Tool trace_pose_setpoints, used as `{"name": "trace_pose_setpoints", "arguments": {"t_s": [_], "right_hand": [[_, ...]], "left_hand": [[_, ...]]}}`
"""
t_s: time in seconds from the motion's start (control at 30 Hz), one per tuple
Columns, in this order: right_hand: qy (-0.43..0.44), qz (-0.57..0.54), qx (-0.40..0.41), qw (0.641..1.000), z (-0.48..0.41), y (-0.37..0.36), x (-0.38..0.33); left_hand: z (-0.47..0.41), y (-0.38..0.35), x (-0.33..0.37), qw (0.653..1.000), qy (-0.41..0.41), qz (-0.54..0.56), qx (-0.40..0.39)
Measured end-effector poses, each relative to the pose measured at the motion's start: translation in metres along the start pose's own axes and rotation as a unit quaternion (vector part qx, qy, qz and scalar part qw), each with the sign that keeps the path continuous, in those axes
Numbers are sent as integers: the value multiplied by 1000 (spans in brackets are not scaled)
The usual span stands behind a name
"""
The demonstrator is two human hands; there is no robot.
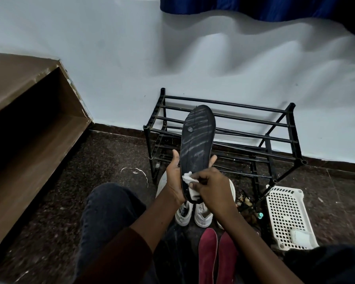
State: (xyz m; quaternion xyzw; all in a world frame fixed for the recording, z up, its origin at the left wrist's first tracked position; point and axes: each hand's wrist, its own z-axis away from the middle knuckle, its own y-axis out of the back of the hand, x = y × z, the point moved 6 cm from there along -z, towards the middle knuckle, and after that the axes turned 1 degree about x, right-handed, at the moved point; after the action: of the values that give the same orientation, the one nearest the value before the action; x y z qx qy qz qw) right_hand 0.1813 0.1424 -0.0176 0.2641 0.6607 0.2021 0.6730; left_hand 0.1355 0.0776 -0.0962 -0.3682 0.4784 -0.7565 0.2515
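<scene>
The white perforated plastic basket [274, 198] on the floor holds a white pad [301, 236]. The right hand [211, 189] has its grip clamped on a crumpled white wipe [187, 178] at the heel of the black rubber slipper [197, 136]. The left hand [174, 177] has its grip clamped on the slipper's edges, just before the black metal rack [230, 103].

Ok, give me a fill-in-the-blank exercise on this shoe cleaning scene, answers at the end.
1. The left hand holds a black flip-flop with its ___ facing the camera.
2. The right hand presses a cloth that is ___ in colour against its heel end.
3. The perforated plastic basket lies to the ___ of the pair of sneakers.
4. The black shoe rack stands against the ___.
Missing words: sole; white; right; wall.
</scene>
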Motion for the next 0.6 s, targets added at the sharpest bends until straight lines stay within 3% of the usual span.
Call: {"name": "trace_pose_setpoints", "arguments": {"t_s": [0.2,0.27,0.4,0.6], "right_hand": [[68,195,129,970,-24,14,-17],[84,193,161,964,-25,19,-22],[155,204,137,957,-14,3,-27],[93,151,31,984,2,-11,-12]], "left_hand": [[-5,11,-7,998,-4,-47,39],[-4,4,-6,999,-8,-29,23],[0,-7,-6,999,-1,-42,-12],[-3,-6,-6,1000,-1,-17,-22]]}}
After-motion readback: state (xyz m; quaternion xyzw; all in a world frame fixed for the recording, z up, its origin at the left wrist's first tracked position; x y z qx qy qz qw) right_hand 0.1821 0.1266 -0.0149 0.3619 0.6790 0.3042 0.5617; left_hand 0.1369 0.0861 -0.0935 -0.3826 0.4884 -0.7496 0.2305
